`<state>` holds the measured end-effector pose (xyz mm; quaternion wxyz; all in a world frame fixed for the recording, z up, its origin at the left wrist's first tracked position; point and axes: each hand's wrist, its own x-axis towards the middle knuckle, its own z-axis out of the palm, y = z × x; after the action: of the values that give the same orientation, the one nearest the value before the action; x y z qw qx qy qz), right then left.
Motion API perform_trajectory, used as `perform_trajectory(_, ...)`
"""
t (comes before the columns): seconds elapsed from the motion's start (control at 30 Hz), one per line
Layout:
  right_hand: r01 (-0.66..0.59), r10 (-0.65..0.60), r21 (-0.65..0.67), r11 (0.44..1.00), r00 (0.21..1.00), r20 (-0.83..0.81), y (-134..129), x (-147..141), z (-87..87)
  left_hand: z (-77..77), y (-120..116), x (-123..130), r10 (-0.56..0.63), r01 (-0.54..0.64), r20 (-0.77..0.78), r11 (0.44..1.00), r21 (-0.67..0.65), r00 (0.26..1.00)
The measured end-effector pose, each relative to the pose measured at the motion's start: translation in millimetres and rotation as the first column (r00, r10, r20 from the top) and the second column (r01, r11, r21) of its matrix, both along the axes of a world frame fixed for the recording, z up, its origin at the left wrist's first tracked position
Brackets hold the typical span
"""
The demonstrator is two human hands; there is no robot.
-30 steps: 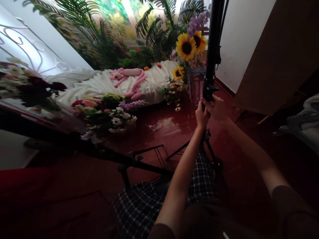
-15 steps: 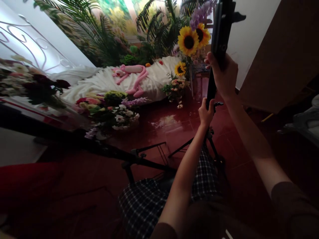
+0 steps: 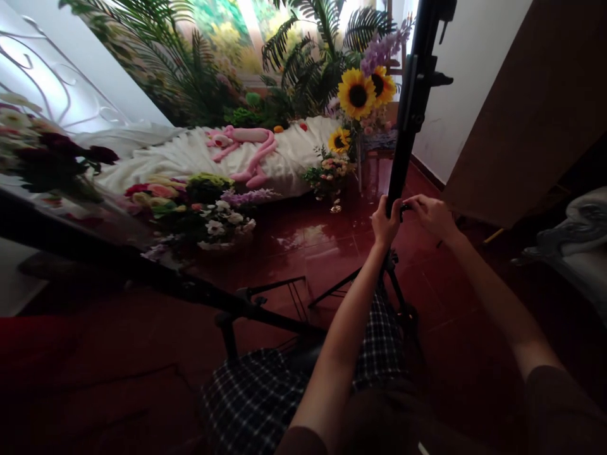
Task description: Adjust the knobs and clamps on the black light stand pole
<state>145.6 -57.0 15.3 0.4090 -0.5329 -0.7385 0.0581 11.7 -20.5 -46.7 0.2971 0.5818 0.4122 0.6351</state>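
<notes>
A black light stand [image 3: 403, 136] rises in front of me, leaning slightly to the right. My left hand [image 3: 385, 222] is wrapped round its lower pole. At the same height, my right hand [image 3: 432, 216] pinches the small black locking knob [image 3: 404, 208] on the pole's right side. Higher up, another black knob [image 3: 441, 79] sticks out of the stand to the right. Its spread legs [image 3: 396, 284] meet the floor near my checked garment.
A second black stand [image 3: 190, 278] slants across the left. Flower arrangements [image 3: 213, 215], a white-draped bench [image 3: 294, 158] with a pink plush toy [image 3: 251, 136], and sunflowers [image 3: 356, 93] lie ahead. An ornate silver-grey furniture piece [image 3: 573, 240] stands at right on the red tiled floor [image 3: 308, 246].
My right hand has left the upper part of the stand and come down to the knob beside my left hand. The upper part now stands higher. The left hand keeps its hold.
</notes>
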Motion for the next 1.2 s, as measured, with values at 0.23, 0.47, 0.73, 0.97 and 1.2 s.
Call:
perform_trajectory(0.23, 0.011, -0.011, -0.006, 1.0, 1.0, -0.029, 10, 6, -26.1, -3.9, 4, 1, 0.024, -0.024, 0.004, 1.0, 0.008, 1.0)
perform_trajectory(0.47, 0.079, -0.105, -0.139, 0.987, 0.976, -0.193, 22, -9, -24.4, -2.5, 1, -1, 0.02, -0.02, -0.017, 0.999, -0.032, 1.0)
perform_trajectory(0.73, 0.304, -0.346, -0.4, 0.865, 0.937, -0.036, 39, -12, -11.0, -1.9, 1, -1, 0.011, -0.012, -0.014, 0.999, -0.037, 1.0)
perform_trajectory(0.97, 0.119, -0.126, -0.039, 0.992, 0.947, -0.294, 8, -16, -30.1, 0.6, -1, -2, -0.018, 0.018, 0.0, 1.0, -0.012, 1.0)
perform_trajectory(1.2, -0.024, 0.019, -0.012, 1.0, 0.954, -0.3, 5, -5, -54.7, 2.5, -1, -2, -0.021, 0.021, 0.013, 1.0, -0.012, 1.0)
